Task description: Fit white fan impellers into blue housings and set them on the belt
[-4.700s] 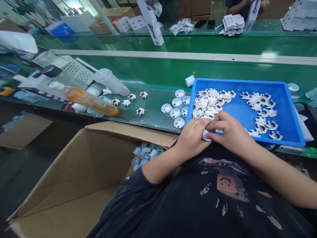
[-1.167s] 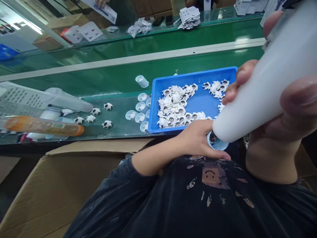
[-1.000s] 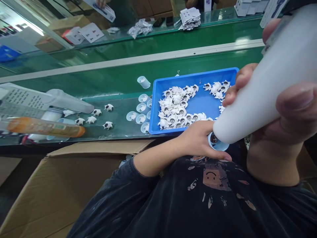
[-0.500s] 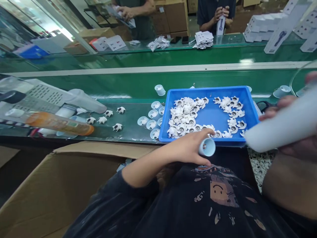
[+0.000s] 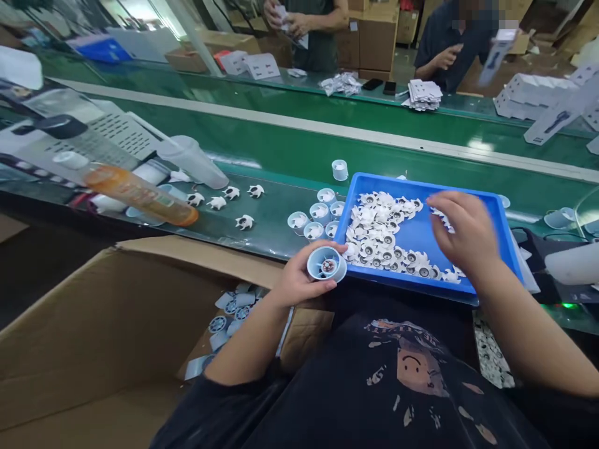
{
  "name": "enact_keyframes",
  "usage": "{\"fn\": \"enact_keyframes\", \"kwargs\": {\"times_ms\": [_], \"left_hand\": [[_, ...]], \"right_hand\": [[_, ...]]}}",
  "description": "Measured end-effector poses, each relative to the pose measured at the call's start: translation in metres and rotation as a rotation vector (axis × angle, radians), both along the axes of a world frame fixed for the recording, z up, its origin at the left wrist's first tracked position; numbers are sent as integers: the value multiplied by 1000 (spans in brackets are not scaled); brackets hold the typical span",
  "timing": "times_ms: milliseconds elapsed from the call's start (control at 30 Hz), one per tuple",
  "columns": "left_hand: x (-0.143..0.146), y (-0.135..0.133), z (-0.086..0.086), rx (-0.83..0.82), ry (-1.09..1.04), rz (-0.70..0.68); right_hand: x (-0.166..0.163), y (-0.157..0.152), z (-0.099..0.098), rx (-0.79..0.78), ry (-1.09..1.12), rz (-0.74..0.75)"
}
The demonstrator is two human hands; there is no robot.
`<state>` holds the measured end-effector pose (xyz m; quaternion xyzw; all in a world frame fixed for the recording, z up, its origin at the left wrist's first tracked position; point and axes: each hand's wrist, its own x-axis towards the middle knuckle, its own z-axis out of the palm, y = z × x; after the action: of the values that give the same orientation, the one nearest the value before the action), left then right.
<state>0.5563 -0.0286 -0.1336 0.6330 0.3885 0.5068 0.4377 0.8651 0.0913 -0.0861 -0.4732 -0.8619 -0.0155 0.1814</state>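
My left hand is closed round a light-blue plastic cup-shaped housing, its open end tipped up with a small motor-like core visible inside. Over the right half of the blue tray hovers my right hand, slightly blurred, fingers and thumb apart and nothing visible between them. White fan impellers are heaped in the tray, mostly on its left side and along the front. Left of the tray, several similar light-blue housings stand on the bench, with white pieces inside.
A white cylindrical object lies at the right edge. Several loose impellers and an orange bottle are on the left. A cardboard box holding more housings stands below. Across the green conveyor, two people handle small boxes.
The white cylindrical object has left my right hand, which has moved in over the tray. My left hand has shifted left with the housing. The view has turned.
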Motion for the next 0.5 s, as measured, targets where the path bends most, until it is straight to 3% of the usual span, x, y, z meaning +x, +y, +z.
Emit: {"fn": "enact_keyframes", "kwargs": {"times_ms": [133,200,367,500], "left_hand": [[7,-6,3,24,-16,-4],[5,-12,2,7,-14,8],[-4,-20,-3,-144,108,17],[3,-14,1,-202,159,19]], "right_hand": [[-39,63,-19,-308,-345,-183],[-47,81,-26,-384,-442,-209],[-52,85,-29,-419,-520,-184],[-53,79,-29,-466,-412,-166]]}}
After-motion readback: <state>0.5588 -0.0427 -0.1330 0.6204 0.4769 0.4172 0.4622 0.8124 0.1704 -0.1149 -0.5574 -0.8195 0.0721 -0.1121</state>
